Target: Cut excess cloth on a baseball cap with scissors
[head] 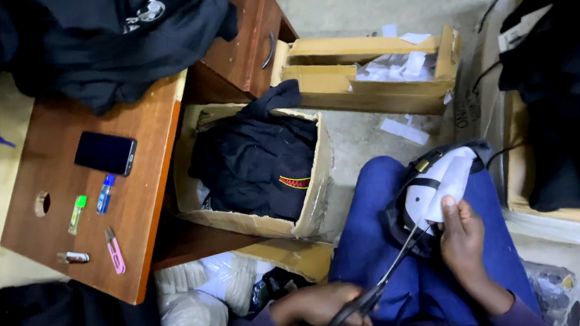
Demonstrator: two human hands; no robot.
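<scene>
A black cap with a white inner lining (447, 180) rests on my lap, over blue trousers (370, 242). My right hand (466, 244) grips the lining at its lower edge, thumb on top. In my left hand (323, 310), low in the view, is a pair of dark scissors (385, 276). The blades point up and to the right, and their tips reach the cap's edge beside my right thumb.
An open cardboard box of black garments (253, 164) stands by my knee. A wooden desk (141, 211) at left bears a phone (106, 152), two small lighters (105, 194), pink snips (116, 251) and dark clothes. A box of paper scraps (375, 71) lies beyond; more black garments (577, 98) at right.
</scene>
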